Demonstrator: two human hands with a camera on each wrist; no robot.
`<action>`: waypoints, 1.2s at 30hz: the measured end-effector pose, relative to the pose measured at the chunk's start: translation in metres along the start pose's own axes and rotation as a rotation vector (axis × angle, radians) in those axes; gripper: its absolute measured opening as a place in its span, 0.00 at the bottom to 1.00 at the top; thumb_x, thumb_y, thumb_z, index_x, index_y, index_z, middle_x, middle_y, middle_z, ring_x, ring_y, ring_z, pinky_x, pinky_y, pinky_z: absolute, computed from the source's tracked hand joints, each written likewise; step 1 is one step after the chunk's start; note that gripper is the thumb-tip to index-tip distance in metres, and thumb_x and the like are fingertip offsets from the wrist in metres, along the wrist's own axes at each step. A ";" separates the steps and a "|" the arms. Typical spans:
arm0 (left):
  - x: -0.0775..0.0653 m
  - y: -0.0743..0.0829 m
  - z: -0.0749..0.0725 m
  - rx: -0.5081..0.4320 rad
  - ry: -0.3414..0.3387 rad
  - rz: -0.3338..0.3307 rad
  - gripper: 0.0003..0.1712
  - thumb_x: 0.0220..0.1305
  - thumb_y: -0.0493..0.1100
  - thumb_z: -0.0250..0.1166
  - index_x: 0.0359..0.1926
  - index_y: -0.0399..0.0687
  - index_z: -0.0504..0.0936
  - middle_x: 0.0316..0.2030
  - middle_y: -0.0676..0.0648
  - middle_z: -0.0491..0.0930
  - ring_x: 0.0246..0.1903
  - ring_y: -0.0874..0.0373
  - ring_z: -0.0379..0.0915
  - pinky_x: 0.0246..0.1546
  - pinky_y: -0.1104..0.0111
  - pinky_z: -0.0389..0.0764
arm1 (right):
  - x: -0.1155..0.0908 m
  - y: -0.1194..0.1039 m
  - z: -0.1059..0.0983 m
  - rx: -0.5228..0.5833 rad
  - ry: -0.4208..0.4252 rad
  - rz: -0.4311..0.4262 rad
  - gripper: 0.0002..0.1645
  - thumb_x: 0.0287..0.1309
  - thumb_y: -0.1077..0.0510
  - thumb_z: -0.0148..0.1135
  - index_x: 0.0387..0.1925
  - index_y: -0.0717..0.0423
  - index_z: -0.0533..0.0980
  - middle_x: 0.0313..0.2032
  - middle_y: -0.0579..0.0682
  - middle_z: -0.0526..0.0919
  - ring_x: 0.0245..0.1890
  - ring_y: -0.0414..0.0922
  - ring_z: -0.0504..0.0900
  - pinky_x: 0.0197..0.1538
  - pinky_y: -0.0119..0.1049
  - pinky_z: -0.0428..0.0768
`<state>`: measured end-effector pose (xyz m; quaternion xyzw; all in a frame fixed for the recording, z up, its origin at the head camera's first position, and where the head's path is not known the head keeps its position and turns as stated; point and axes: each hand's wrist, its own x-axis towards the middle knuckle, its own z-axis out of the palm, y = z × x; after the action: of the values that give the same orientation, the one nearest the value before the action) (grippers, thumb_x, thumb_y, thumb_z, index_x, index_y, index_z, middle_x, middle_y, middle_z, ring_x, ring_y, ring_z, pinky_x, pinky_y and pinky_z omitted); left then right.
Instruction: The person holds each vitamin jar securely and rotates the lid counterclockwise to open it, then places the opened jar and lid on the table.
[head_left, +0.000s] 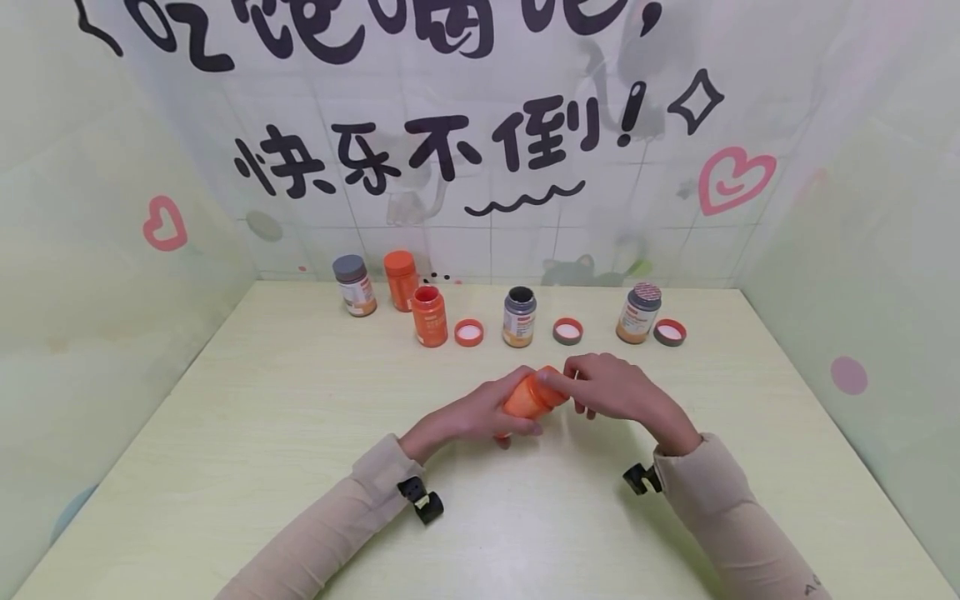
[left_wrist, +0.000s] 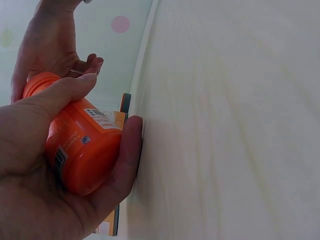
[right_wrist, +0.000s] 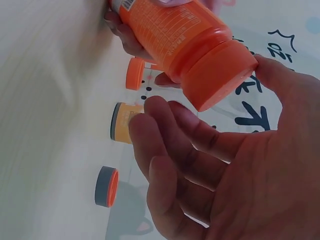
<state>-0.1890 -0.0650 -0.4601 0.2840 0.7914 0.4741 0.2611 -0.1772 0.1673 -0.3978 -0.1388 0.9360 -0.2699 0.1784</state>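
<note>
My left hand [head_left: 483,410] grips an orange plastic bottle [head_left: 522,402], holding it tilted above the table. In the left wrist view its fingers and thumb wrap the orange bottle [left_wrist: 82,142], label partly visible. The bottle's ribbed orange cap [right_wrist: 220,75] is on its neck and faces my right hand [head_left: 611,387]. In the right wrist view the right thumb touches the cap's rim, while the other right-hand fingers [right_wrist: 165,130] are loosely bent and apart from the cap.
Along the back of the table [head_left: 262,433] stand a capped grey bottle [head_left: 356,292], a capped orange bottle [head_left: 402,283], an uncapped red bottle [head_left: 430,323], an uncapped grey bottle [head_left: 519,323] and a foil-topped bottle [head_left: 637,318]. Upturned caps lie beside them: red [head_left: 468,333], grey [head_left: 567,332], another grey [head_left: 670,333].
</note>
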 end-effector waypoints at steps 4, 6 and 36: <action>0.001 -0.001 0.000 0.004 -0.001 0.002 0.33 0.66 0.46 0.72 0.66 0.65 0.65 0.50 0.48 0.76 0.45 0.51 0.77 0.33 0.64 0.88 | 0.000 0.000 0.000 -0.004 -0.001 -0.018 0.37 0.65 0.23 0.52 0.37 0.53 0.79 0.28 0.48 0.83 0.27 0.45 0.84 0.32 0.36 0.78; 0.001 -0.001 0.000 0.006 -0.001 0.000 0.33 0.66 0.46 0.72 0.66 0.65 0.65 0.50 0.49 0.76 0.46 0.52 0.77 0.33 0.64 0.88 | 0.001 0.000 0.000 0.005 -0.012 -0.031 0.35 0.65 0.24 0.53 0.40 0.51 0.79 0.28 0.48 0.84 0.28 0.45 0.84 0.33 0.36 0.78; 0.001 0.001 0.001 0.013 0.000 0.010 0.29 0.66 0.47 0.72 0.63 0.62 0.68 0.48 0.49 0.77 0.42 0.53 0.78 0.32 0.63 0.87 | -0.002 0.003 -0.004 -0.002 -0.040 -0.136 0.26 0.66 0.33 0.59 0.53 0.46 0.75 0.42 0.50 0.85 0.34 0.48 0.86 0.37 0.38 0.81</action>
<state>-0.1887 -0.0633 -0.4592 0.2897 0.7930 0.4703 0.2572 -0.1775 0.1724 -0.3961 -0.2075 0.9208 -0.2778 0.1783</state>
